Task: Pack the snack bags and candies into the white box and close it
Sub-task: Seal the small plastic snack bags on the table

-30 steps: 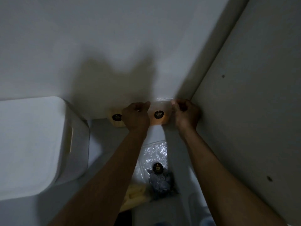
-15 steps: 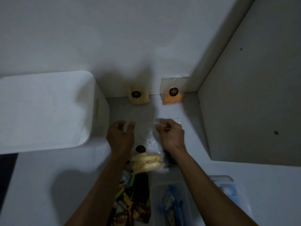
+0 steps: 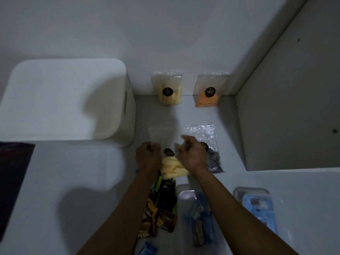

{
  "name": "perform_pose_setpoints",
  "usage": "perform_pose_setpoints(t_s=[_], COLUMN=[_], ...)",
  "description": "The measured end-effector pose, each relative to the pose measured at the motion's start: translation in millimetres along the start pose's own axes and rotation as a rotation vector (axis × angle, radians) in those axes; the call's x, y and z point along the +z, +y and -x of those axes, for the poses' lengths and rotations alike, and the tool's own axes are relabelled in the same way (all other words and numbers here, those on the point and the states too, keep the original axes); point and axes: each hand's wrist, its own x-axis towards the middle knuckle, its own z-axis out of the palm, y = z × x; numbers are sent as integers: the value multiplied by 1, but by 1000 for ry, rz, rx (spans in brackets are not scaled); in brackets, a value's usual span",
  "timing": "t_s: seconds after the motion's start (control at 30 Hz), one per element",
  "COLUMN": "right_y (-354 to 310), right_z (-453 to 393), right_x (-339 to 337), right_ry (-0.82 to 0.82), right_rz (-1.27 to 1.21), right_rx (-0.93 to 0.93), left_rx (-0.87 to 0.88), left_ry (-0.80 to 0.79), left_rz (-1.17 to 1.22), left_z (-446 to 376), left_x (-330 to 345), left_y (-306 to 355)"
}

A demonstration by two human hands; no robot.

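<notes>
Clear-plastic snack bag (image 3: pixel 173 162) of yellow sticks lay between both hands, long axis 12-to-6. Left hand (image 3: pixel 148 158) and right hand (image 3: pixel 191 156) fingers pinched its top corners. White box (image 3: pixel 62 100) sat closed at 10 o'clock.

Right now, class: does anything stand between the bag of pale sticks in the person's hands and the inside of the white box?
Yes. The white box, left of the bag of pale sticks, has its lid on.

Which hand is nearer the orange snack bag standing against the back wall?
Right. The right hand is below the orange snack bag and slightly to its left, gripping the clear bag of yellow sticks. The left hand grips that bag's other side, farther left.
</notes>
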Motion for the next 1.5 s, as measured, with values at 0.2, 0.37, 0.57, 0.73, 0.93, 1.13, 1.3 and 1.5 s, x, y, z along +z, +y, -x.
perform_pose_setpoints(t_s=[0.2, 0.37, 0.57, 0.73, 0.93, 1.13, 1.3, 1.5], right_y=[-34, -85, -136, -164, -194, -234, -263, -280], right_z=[23, 51, 108, 157, 205, 251, 278, 290], right_x=[-29, -69, -95, -99, -103, -104, -82, -68], right_ry=[44, 44, -2, 12, -23, -26, -8, 12], right_rz=[-238, -444, -520, -523, -364, 49, 306, 435], right_rx=[-8, -135, -264, -377, -510, -657, -781, -821], left_rx=[102, 205, 431, 532, 588, 672, 729, 751], left_ry=[-86, -181, -232, -229, -223, -191, -142, -127], left_rz=[272, 384, 476, 594, 637, 650, 604, 597], left_z=[34, 66, 106, 133, 158, 176, 183, 188], left_x=[-24, -60, -116, -166, -215, -254, -270, -284], left_y=[17, 38, 70, 92, 93, 87, 79, 73])
